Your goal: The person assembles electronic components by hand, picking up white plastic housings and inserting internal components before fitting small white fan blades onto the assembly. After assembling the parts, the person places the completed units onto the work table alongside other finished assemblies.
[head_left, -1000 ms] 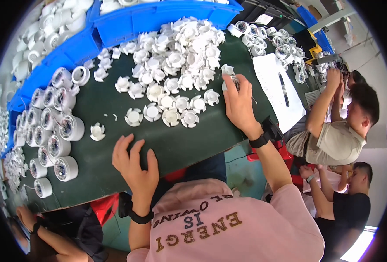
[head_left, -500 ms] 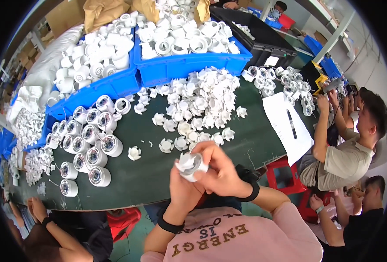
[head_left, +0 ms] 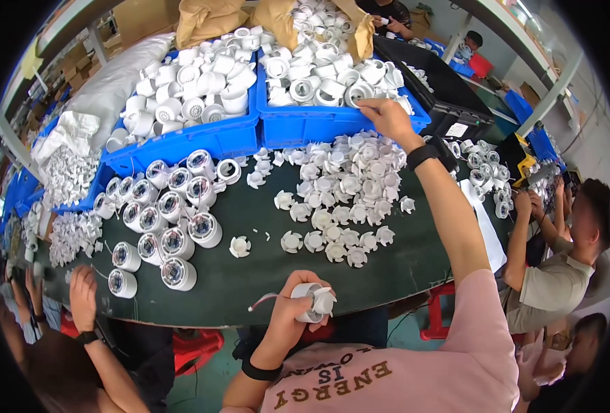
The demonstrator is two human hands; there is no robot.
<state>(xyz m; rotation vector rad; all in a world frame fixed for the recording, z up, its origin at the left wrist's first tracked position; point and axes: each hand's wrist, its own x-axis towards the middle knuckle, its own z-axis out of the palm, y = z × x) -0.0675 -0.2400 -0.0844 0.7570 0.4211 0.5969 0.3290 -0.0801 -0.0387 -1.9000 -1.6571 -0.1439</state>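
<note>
Near the table's front edge, my left hand (head_left: pixel 292 318) is closed around a small white cylindrical housing (head_left: pixel 306 303). A white pronged plastic piece (head_left: pixel 323 301) sits at its end, and a thin wire (head_left: pixel 264 301) sticks out on the left. My right hand (head_left: pixel 392 122) reaches over the front rim of the right blue bin (head_left: pixel 298 122), fingers pinched at the rim of a white ring-shaped housing (head_left: pixel 361 94). Beneath that forearm lies a heap of white pronged pieces (head_left: pixel 350 172). One single pronged piece (head_left: pixel 239 246) lies apart, left of the heap.
Several assembled white cylinders with clear tops (head_left: pixel 175 242) stand on the left of the green table (head_left: pixel 264 272). A second blue bin (head_left: pixel 202 148) of white housings and a black crate (head_left: pixel 449 103) are behind. Co-workers sit at both sides; one hand (head_left: pixel 82 299) is at left.
My right hand has left the held housing and stretched forward to the right bin. My left hand keeps the housing, now tilted with its wire showing. The view has shifted.
</note>
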